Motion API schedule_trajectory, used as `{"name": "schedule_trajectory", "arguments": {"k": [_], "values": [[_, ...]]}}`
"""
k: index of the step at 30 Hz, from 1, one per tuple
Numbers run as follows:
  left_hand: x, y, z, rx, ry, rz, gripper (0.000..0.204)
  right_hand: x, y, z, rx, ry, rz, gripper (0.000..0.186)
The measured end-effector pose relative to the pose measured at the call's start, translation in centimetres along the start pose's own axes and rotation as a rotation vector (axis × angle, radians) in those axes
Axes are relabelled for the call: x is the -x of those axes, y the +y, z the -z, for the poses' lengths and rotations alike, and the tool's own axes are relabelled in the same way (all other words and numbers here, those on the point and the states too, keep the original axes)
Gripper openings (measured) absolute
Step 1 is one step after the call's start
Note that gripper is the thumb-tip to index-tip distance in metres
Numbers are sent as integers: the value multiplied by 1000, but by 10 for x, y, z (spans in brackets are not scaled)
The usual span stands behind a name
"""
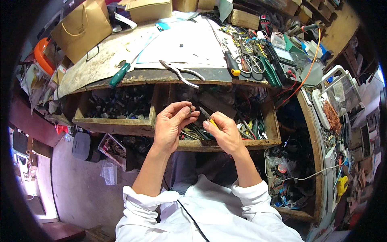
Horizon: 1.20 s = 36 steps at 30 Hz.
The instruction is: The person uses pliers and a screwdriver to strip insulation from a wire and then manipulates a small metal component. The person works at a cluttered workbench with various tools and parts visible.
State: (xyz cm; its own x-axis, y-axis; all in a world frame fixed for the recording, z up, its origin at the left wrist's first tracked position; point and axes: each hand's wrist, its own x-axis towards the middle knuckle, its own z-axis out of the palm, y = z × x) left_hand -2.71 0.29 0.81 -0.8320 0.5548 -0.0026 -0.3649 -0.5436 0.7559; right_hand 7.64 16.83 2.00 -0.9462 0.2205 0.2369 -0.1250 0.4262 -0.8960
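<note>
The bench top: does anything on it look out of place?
Slightly: the pliers lie askew at the bench's front edge, one handle tip poking past it above an open drawer, so a bump might dislodge them.

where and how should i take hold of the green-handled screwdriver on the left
Probably by its thick green handle, from your side: it lies at the desk's front edge, angled toward you, while the thin shaft points away.
</note>
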Motion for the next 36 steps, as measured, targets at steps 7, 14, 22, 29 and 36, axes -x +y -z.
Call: {"name": "schedule_trajectory", "arguments": {"k": [7, 14, 22, 29, 36], "values": [[1, -5, 3, -65, -2, -37, 17, 2, -14, -10, 187, 59, 116, 29], [4, -10, 4, -188, -5, -75, 24, 3, -10, -13, 218, 105, 145, 30], [11, -6, -1, -257, -68, -158, 43, 1, -12, -16, 249, 135, 113, 35], [13, -6, -3, -260, -91, -161, 43, -1, 6, -11, 41, 70, -28, 38], [13, -7, -3, -297, -140, -134, 34, -3, -7, 18, -759, -91, -392, 31]]}}
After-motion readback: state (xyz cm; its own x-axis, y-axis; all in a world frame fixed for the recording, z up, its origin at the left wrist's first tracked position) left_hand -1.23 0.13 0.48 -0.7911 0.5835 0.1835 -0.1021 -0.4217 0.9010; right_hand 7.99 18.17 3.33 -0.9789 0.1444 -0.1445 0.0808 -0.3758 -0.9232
